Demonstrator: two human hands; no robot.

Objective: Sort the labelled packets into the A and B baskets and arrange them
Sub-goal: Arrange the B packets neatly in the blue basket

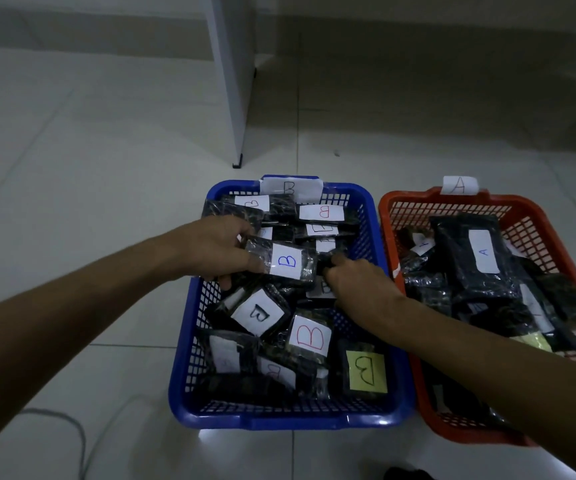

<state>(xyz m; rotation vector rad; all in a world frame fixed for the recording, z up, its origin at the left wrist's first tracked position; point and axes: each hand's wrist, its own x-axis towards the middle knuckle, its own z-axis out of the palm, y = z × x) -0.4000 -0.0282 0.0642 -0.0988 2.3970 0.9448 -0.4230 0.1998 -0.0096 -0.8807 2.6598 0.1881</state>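
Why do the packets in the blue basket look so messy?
The packets in the blue basket lie jumbled, labels turned every way. The yellow-label packet has its B sideways, unlike the white labels. The left hand holds a B packet.

The tiled floor bears a blue basket beside a red basket.

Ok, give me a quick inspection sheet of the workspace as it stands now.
Surface: pale tiled floor.
Job's things: blue B basket crowded with B packets; red A basket holds A packets.
Clutter: nothing seen.
Grips: left hand holds blue-lettered B packet; right hand reaches among packets, fingers hidden.
Cables: thin cable on floor, lower left.
Surroundings: white furniture leg behind baskets.
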